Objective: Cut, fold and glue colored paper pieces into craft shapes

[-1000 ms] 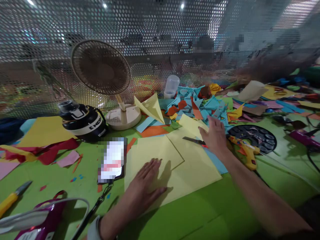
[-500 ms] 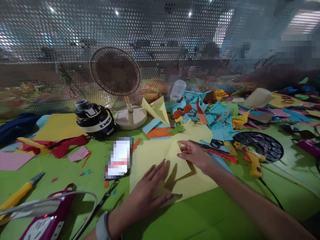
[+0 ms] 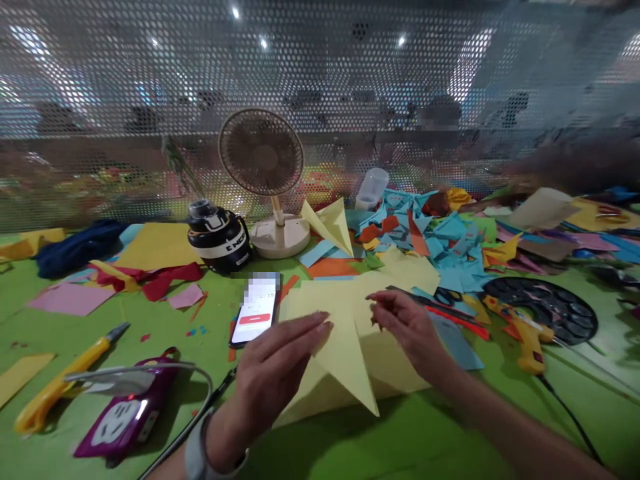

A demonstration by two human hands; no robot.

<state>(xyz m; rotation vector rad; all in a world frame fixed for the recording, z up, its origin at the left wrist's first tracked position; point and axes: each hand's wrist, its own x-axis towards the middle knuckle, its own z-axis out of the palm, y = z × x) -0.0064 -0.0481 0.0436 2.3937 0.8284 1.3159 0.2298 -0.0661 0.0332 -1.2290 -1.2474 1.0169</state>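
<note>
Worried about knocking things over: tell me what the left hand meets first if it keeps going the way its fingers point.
Probably the raised yellow paper sheet that the left hand already touches; beyond it, the right hand. Depth is unclear.

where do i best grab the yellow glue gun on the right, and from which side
Grip the yellow glue gun by its handle, the thick part that angles toward you and ends where the black cord leaves. Come from above and the near side: it lies flat on the green table, its nozzle pointing away toward the scissors.
</note>
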